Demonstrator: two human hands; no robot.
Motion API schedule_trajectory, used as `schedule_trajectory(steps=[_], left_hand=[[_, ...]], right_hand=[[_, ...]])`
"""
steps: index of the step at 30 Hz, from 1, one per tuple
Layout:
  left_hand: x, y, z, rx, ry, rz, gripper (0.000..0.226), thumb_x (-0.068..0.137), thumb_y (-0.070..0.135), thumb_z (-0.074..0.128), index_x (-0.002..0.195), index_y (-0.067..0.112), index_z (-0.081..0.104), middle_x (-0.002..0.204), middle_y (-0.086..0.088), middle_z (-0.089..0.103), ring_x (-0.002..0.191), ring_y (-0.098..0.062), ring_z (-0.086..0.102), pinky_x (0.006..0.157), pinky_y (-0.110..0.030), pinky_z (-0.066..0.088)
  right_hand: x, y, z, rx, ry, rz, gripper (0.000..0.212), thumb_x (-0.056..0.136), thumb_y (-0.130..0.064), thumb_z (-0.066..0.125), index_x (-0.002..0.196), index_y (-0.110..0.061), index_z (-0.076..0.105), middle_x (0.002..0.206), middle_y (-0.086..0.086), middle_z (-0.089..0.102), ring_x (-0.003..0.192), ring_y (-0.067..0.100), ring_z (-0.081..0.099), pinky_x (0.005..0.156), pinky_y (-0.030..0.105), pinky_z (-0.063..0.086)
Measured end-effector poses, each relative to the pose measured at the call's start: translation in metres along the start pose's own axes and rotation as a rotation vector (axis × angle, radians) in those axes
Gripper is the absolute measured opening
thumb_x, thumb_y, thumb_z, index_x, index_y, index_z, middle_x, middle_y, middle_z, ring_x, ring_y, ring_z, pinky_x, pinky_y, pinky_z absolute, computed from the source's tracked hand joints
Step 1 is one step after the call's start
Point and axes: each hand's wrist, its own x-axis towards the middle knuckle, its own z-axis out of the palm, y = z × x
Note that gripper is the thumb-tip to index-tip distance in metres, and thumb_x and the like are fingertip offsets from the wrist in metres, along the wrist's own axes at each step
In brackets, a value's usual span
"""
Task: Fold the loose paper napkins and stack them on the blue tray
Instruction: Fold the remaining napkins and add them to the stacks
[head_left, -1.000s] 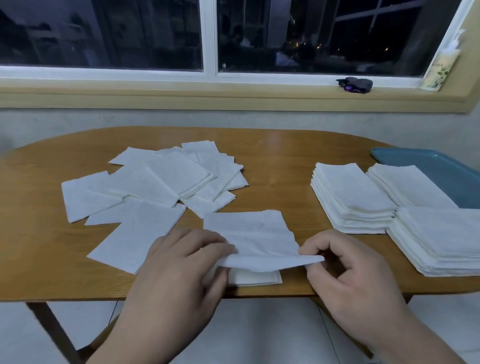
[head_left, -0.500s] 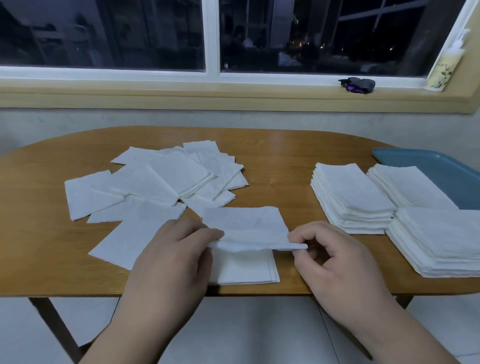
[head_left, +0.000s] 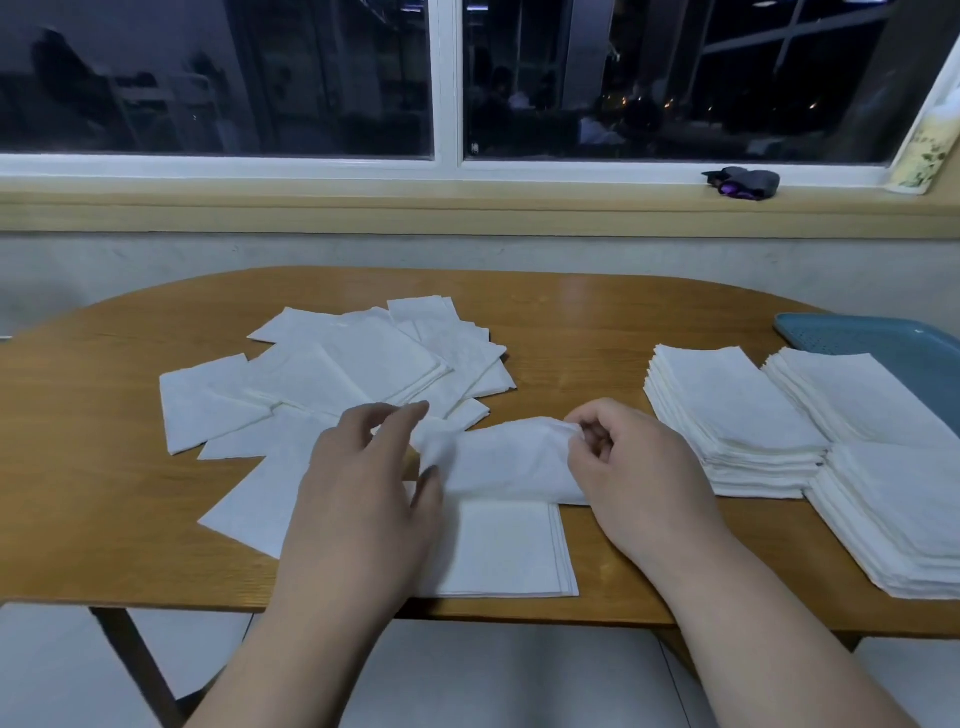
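The wooden table (head_left: 571, 322) takes up most of the view. Loose napkins (head_left: 363, 364) lie scattered on its left half, roughly ten, overlapping too much for an exact count. On the right stand three stacks (head_left: 727, 405) of folded ones, close together. One blue tray (head_left: 883, 338) sits at the far right edge, just behind them; I cannot tell if any stack rests on it.

Both forearms reach in from the near edge. The left hand (head_left: 363, 493) hovers palm down, fingers spread and slightly bent, thumb at the left end of one napkin (head_left: 498, 462); whether it pinches I cannot tell. The right hand (head_left: 639, 478) has its fingers curled, pinching that napkin's right end. The napkin arches, lifted, over one folded napkin (head_left: 504, 556) lying flat at the near edge.
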Motion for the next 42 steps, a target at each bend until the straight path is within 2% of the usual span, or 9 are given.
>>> schedule_trajectory(steps=[6,11,14,16,19,25,33,38,42], left_hand=[[-0.005,-0.004,0.001,0.01,-0.035,0.098,0.036,0.088,0.033,0.064,0.124,0.032,0.063,0.13,0.006,0.05,0.117,-0.014,0.042,0.089,-0.031,0.04],[-0.008,-0.003,0.006,0.088,-0.11,0.196,0.023,0.087,0.033,0.064,0.11,0.036,0.068,0.122,0.009,0.058,0.113,-0.016,0.048,0.086,-0.039,0.049],[-0.007,-0.004,0.006,0.135,-0.118,0.256,0.024,0.084,0.04,0.051,0.098,0.037,0.071,0.11,0.014,0.064,0.102,-0.016,0.054,0.078,-0.039,0.052],[-0.006,-0.006,0.006,0.152,-0.134,0.271,0.024,0.084,0.04,0.05,0.094,0.038,0.072,0.107,0.017,0.064,0.099,-0.015,0.055,0.076,-0.039,0.052],[-0.006,-0.008,0.006,0.167,-0.132,0.245,0.022,0.084,0.039,0.053,0.091,0.037,0.073,0.105,0.017,0.066,0.097,-0.015,0.057,0.074,-0.038,0.051],[-0.006,-0.005,0.004,0.22,-0.113,0.19,0.018,0.08,0.034,0.055,0.087,0.038,0.071,0.102,0.016,0.067,0.093,-0.017,0.06,0.071,-0.033,0.044],[-0.003,-0.003,0.002,0.14,-0.143,0.127,0.028,0.082,0.016,0.068,0.098,0.037,0.072,0.114,0.014,0.065,0.097,-0.016,0.063,0.081,-0.034,0.041],[0.0,-0.002,0.009,0.119,-0.071,0.171,0.035,0.072,0.007,0.076,0.091,0.037,0.074,0.107,0.015,0.068,0.082,-0.007,0.055,0.074,-0.029,0.041],[0.006,-0.003,0.014,0.125,-0.059,0.168,0.031,0.07,0.004,0.077,0.082,0.033,0.077,0.102,0.009,0.07,0.081,-0.018,0.067,0.069,-0.031,0.049]], right_hand=[[0.004,0.007,0.002,-0.005,0.024,0.063,0.018,0.097,-0.025,0.054,0.111,-0.034,0.061,0.081,-0.016,0.059,0.071,0.004,0.057,0.06,0.022,0.046],[0.001,0.005,-0.001,-0.015,0.066,0.043,0.034,0.098,-0.027,0.055,0.132,-0.03,0.055,0.124,-0.018,0.051,0.078,0.002,0.057,0.076,0.026,0.052],[-0.01,0.006,-0.009,-0.049,0.042,-0.042,0.029,0.096,-0.029,0.058,0.124,-0.033,0.059,0.118,-0.022,0.047,0.087,0.0,0.052,0.078,0.021,0.049],[-0.018,0.009,-0.013,-0.074,-0.045,-0.131,0.02,0.093,-0.027,0.06,0.111,-0.035,0.065,0.108,-0.026,0.049,0.101,-0.002,0.046,0.082,0.012,0.04],[-0.024,0.013,-0.014,-0.109,-0.148,-0.2,0.014,0.091,-0.028,0.062,0.101,-0.034,0.07,0.103,-0.028,0.051,0.108,-0.003,0.042,0.083,0.009,0.036],[-0.02,0.016,-0.009,-0.119,-0.115,-0.205,0.032,0.095,-0.027,0.059,0.125,-0.034,0.063,0.112,-0.029,0.046,0.111,-0.004,0.04,0.085,0.005,0.033],[-0.017,0.012,-0.005,-0.131,-0.09,-0.137,0.031,0.1,-0.027,0.051,0.13,-0.034,0.058,0.12,-0.024,0.046,0.102,0.001,0.05,0.086,0.021,0.047],[-0.019,0.009,-0.007,-0.144,-0.068,-0.134,0.016,0.097,-0.024,0.057,0.109,-0.034,0.06,0.114,-0.023,0.044,0.089,0.003,0.052,0.076,0.023,0.05],[-0.023,0.009,-0.007,-0.168,-0.13,-0.177,0.012,0.093,-0.023,0.061,0.086,-0.033,0.063,0.103,-0.022,0.048,0.095,0.001,0.049,0.073,0.014,0.042]])
